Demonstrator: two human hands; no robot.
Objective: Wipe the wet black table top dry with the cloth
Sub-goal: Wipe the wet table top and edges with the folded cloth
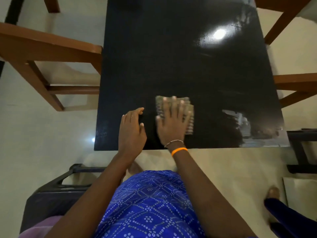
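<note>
Down at the near edge, the right hand point(172, 120) is lying flat on the cloth point(187, 115) with its fingers spread wide – palm down, not gripping, simply pressing the fabric against the black table top point(171, 57). Its wrist is wearing a thin beaded bracelet point(173, 142) and an orange band point(179, 150). Just beside it, the left hand point(132, 130) is resting open on the bare surface, fingers loosely extended and pointing away from the body, holding nothing. The cloth is sitting folded into a rough square, greyish and ribbed, showing beyond the fingertips and along the right side of the hand; it is lying on the near half of the table, a little right of centre. Pale wet streaks are showing toward the near right corner and again at the far right, where a round light reflection point(219, 33) is glaring off the sheen. Brown wooden chairs point(42, 48) are standing on either side of the table – and a blue patterned garment point(151, 203) is filling the bottom of the view
</note>
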